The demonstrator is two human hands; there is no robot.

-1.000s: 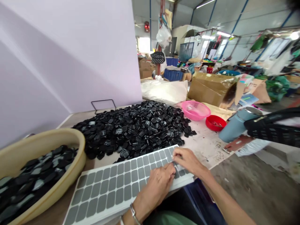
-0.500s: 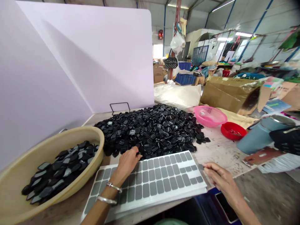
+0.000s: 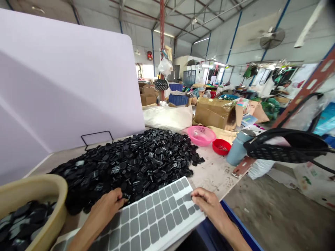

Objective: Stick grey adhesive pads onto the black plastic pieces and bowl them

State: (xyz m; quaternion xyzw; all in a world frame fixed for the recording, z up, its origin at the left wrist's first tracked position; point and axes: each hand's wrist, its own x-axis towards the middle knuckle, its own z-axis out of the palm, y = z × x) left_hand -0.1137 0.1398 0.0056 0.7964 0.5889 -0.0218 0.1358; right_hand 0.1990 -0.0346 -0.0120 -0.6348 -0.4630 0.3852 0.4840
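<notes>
A heap of small black plastic pieces (image 3: 146,157) covers the table. My left hand (image 3: 108,205) is at the heap's near edge, thumb and fingers closed on a black plastic piece, mostly hidden by the fingertips. Below it lies a white sheet of grey rounded stickers (image 3: 149,219), partly covered by my left forearm; a strip near its right end is bare. By the sheet's right edge, my right hand (image 3: 205,202) pinches a small grey sticker (image 3: 188,197) between thumb and fingers.
A cream basin (image 3: 59,195) with more black pieces stands at left. Beyond the heap are a wire stand (image 3: 96,133), a pink basket (image 3: 201,136), a red bowl (image 3: 221,147) and a blue-grey flask (image 3: 239,148). A black bag (image 3: 285,146) hangs at right.
The view has turned right, shifting the scene leftward. My right hand has moved inward, bringing the sticker over the sheet's right end. My left hand stays by the heap's edge.
</notes>
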